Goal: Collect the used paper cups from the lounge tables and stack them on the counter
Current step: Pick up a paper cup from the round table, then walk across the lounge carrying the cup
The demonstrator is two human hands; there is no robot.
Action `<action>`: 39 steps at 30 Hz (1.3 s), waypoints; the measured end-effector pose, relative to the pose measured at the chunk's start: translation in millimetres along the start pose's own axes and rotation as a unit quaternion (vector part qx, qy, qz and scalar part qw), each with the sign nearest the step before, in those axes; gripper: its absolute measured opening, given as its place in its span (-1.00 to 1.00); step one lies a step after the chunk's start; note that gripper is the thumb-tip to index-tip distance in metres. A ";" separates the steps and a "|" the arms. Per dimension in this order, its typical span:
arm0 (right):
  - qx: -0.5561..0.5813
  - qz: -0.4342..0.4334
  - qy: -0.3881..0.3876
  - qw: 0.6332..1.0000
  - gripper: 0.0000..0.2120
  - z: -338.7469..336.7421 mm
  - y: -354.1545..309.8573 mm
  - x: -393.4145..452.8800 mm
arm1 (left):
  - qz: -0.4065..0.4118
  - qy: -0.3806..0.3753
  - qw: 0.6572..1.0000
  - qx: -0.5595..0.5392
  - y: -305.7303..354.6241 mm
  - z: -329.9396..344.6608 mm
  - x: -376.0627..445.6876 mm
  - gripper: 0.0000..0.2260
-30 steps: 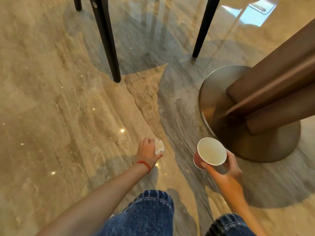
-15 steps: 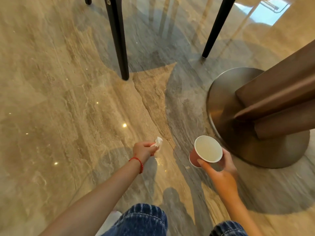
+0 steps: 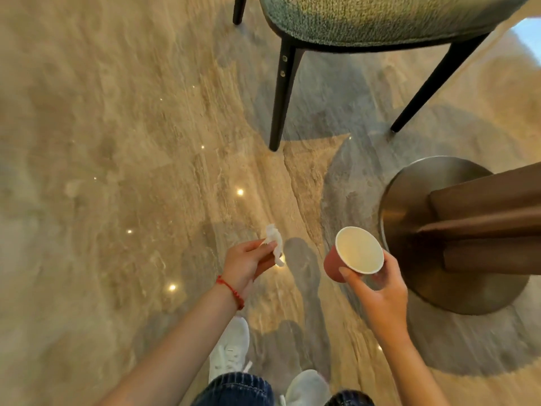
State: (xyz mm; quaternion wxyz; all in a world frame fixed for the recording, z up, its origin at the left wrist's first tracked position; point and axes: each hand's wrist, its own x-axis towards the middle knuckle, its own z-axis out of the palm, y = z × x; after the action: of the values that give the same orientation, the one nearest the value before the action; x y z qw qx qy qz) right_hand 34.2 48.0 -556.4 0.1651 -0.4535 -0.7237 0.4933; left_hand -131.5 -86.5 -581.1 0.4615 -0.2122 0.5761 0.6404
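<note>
I see the right hand [image 3: 377,291] wrapped round the red paper cup [image 3: 352,254] — mouth tilted up-left. The left hand [image 3: 248,263] pinches a crumpled tissue [image 3: 274,243] just left of that rim — a short drop in, I reckon.

Warm, fairly bright indoor light; polished floor [image 3: 117,171] mirrors small ceiling spots as glare points; pale blue window glare at upper right edge; soft grey shadows under chair [image 3: 380,22] and table base [image 3: 409,200]; motion blur throughout; wide-angle bending at edges

single head-worn view, facing steeply down, close over both hands, polished floor [image 3: 117,171] beyond, chair [image 3: 380,22] at top
</note>
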 end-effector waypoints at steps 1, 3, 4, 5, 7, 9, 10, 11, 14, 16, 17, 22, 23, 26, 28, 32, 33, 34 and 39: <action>0.004 -0.001 -0.002 1.000 -0.35 -1.5 -15.2 -3.6 | 0.003 0.006 1.000 -0.005 9.3 -2.1 -14.3 -0.96; 0.008 -0.002 -0.007 1.000 -0.36 -4.9 -45.8 -11.7 | 0.012 0.019 1.000 -0.009 28.3 -6.4 -42.8 -0.96; 0.009 -0.001 -0.010 1.000 -0.36 -6.7 -61.3 -16.5 | 0.018 0.024 1.000 -0.004 37.9 -8.4 -56.8 -0.94; 0.011 0.001 -0.013 1.000 -0.36 -8.8 -77.2 -21.4 | 0.024 0.029 0.999 0.003 47.9 -9.7 -70.9 -0.92; 0.013 0.000 -0.019 1.000 -0.34 -11.9 -109.9 -31.5 | 0.035 0.038 0.999 0.016 68.6 -12.5 -98.1 -0.91; 0.012 -0.010 -0.025 1.000 -0.34 -17.2 -145.5 -40.1 | 0.052 0.052 0.997 0.020 92.3 -11.6 -126.1 -0.94; 0.011 -0.014 -0.029 0.999 -0.34 -20.7 -164.9 -43.8 | 0.061 0.061 0.996 0.022 105.6 -10.1 -140.7 -0.95; 0.011 -0.018 -0.032 0.999 -0.34 -24.3 -184.3 -47.2 | 0.071 0.068 0.995 0.023 119.3 -8.2 -155.3 -0.95; 0.015 -0.033 -0.037 0.999 -0.30 -35.5 -243.9 -54.5 | 0.099 0.084 0.991 0.019 161.4 -3.8 -198.3 -0.93; 0.017 -0.039 -0.034 0.999 -0.29 -43.2 -282.1 -56.5 | 0.118 0.093 0.989 0.018 189.0 -2.4 -225.4 -0.94; 0.018 -0.041 -0.034 0.998 -0.29 -46.5 -300.0 -56.9 | 0.129 0.097 0.987 0.021 202.3 -2.3 -237.8 -0.95; 0.030 -0.056 -0.056 0.996 -0.32 -50.6 -386.3 -63.5 | 0.173 0.129 0.976 0.017 271.3 -5.8 -293.9 -0.94; 0.035 -0.062 -0.060 0.996 -0.33 -49.6 -403.0 -65.9 | 0.181 0.134 0.974 0.007 284.9 -6.7 -304.0 -0.92; 0.056 -0.074 -0.073 0.993 -0.40 -46.8 -450.1 -71.8 | 0.201 0.140 0.969 -0.022 322.6 -8.2 -332.6 -0.92; 0.071 -0.086 -0.086 0.990 -0.41 -44.6 -478.5 -74.2 | 0.215 0.143 0.966 -0.035 343.8 -10.1 -349.4 -0.93; 0.087 -0.119 -0.106 0.983 -0.42 -37.1 -524.1 -72.7 | 0.236 0.162 0.957 -0.054 377.8 -18.6 -371.4 -0.96; 0.089 -0.125 -0.109 0.982 -0.42 -34.9 -533.9 -70.8 | 0.242 0.165 0.955 -0.053 384.7 -20.8 -374.3 -0.95; 0.088 -0.130 -0.113 0.981 -0.42 -32.7 -542.8 -68.3 | 0.244 0.169 0.953 -0.056 391.2 -22.3 -377.1 -0.95; 0.078 -0.136 -0.149 0.976 -0.43 -20.3 -577.3 -43.2 | 0.242 0.186 0.950 -0.072 425.0 -22.9 -378.1 -0.95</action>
State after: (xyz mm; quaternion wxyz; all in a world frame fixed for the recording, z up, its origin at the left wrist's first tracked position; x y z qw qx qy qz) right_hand -213.8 -34.9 -39.4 0.1557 -0.2573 -0.7544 0.5835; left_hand -309.6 -200.8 -52.6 0.1609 -0.2142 0.6380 0.7219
